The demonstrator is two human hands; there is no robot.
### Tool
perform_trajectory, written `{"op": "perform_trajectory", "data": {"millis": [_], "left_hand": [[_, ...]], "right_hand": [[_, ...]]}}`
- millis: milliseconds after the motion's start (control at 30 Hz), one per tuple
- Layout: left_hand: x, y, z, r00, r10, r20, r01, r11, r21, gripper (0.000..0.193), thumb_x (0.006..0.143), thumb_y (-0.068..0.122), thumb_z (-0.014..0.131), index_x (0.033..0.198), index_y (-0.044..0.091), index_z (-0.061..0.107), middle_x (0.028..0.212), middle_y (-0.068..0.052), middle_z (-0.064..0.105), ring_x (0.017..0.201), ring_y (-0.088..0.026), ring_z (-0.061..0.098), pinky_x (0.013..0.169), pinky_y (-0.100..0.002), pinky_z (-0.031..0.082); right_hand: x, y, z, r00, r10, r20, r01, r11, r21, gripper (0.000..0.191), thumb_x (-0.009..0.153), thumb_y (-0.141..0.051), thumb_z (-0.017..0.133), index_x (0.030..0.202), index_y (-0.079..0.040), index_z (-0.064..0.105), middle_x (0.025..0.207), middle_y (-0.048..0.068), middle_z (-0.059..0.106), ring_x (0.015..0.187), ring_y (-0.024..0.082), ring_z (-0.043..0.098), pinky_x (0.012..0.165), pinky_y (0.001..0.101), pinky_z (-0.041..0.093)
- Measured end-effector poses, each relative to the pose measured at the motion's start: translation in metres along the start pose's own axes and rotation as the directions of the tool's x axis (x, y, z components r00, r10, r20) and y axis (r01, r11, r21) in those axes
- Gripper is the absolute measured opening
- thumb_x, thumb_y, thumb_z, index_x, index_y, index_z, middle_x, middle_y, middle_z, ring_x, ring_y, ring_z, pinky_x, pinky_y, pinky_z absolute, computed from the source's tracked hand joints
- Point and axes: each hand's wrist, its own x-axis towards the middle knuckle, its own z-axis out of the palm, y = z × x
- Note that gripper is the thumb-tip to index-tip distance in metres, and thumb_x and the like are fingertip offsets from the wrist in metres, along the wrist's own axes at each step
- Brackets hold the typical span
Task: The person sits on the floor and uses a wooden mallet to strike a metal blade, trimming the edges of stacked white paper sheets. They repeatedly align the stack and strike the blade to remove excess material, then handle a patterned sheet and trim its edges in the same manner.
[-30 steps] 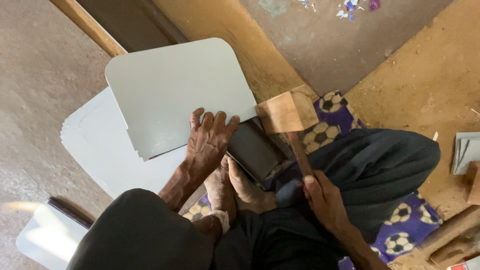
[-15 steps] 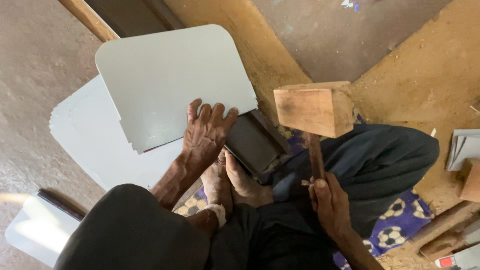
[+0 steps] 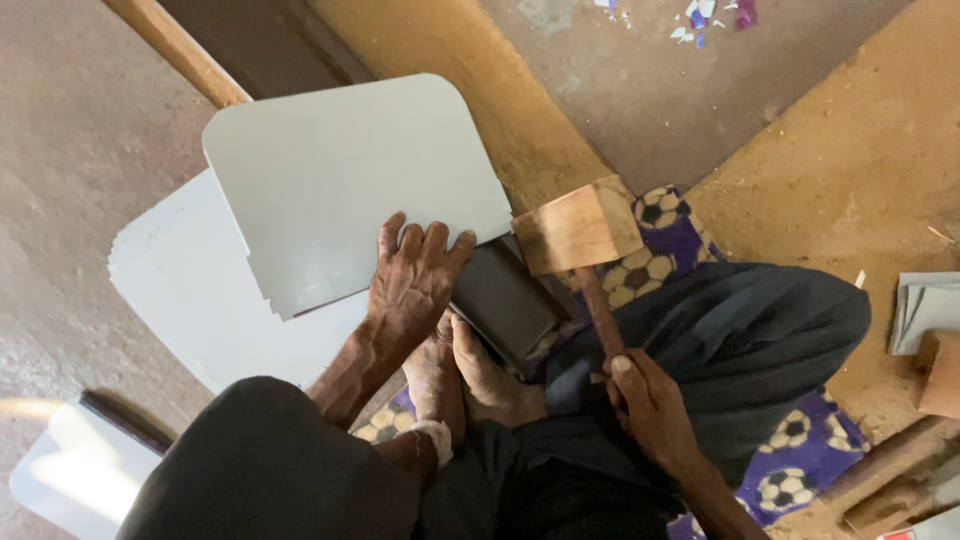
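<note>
Right hand (image 3: 650,405) closed around the handle of a wooden mallet (image 3: 577,228), low on the shaft; the block head sits up and away from the fist, over the near right corner of the grey metal sheet (image 3: 340,180). Whether the head touches the sheet or hovers just above it cannot be told.

Left hand (image 3: 412,283) open, palm down, fingers spread, pressing flat on the sheet's near edge, just left of the mallet head. It grips nothing.

Under that same edge lies a dark rectangular block (image 3: 505,300), between the two hands. Two bare feet (image 3: 470,370) rest against its near side.

The sheet has rounded corners and lies tilted, overlapping a stack of paler sheets (image 3: 190,290) to its left. A patterned purple cloth (image 3: 790,450) shows under the person's dark clothing. More folded grey pieces (image 3: 925,310) sit at the far right, well apart, on the sandy floor (image 3: 850,150).
</note>
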Motion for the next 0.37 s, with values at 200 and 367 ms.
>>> {"op": "perform_trajectory", "data": {"millis": [200,367], "left_hand": [[-0.021,0.000,0.019,0.989,-0.003,-0.145,0.000,1.000,-0.021,0.036,0.089,0.001,0.066,0.122,0.016,0.063,0.097,-0.006,0.058,0.097,-0.024,0.061,0.115,-0.057,0.036],[-0.051,-0.013,0.047,0.940,0.015,-0.341,-0.071,0.986,-0.154,0.034,0.092,0.003,0.066,0.122,0.016,0.061,0.098,-0.005,0.057,0.096,-0.024,0.059,0.120,-0.058,0.034]], "right_hand": [[0.007,-0.010,-0.009,0.989,0.143,0.036,-0.148,0.964,0.221,0.049,0.101,-0.046,0.048,0.106,0.001,0.060,0.064,0.004,0.050,0.045,0.014,0.042,0.040,0.0317,0.036],[0.025,-0.015,-0.013,0.973,0.211,0.094,-0.226,0.952,0.205,0.050,0.096,-0.048,0.054,0.115,-0.002,0.061,0.063,0.006,0.053,0.041,0.017,0.047,0.037,0.0334,0.038]]}}
